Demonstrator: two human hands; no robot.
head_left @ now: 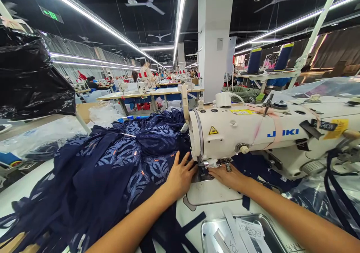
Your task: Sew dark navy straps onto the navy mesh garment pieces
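Observation:
My left hand (181, 176) lies with its fingers spread on navy fabric, just left of the presser foot of a white sewing machine (222, 133). From the right, my right hand (226, 178) reaches under the machine head. Its fingers are held together on the dark fabric at the presser foot (204, 170), and its fingertips are partly hidden. A large heap of navy garments (118, 151) with lighter lace patterns, straps and small orange marks spreads left of my left hand. More navy fabric (253, 168) lies behind my right hand.
A metal tray (206, 234) with printed white labels (247, 230) sits at the front edge. Black plastic (33, 76) hangs at left. Two navy thread cones (254, 61) stand behind the machine at right. Clear plastic (312, 196) lies at right. People and sewing tables (168, 92) are farther back.

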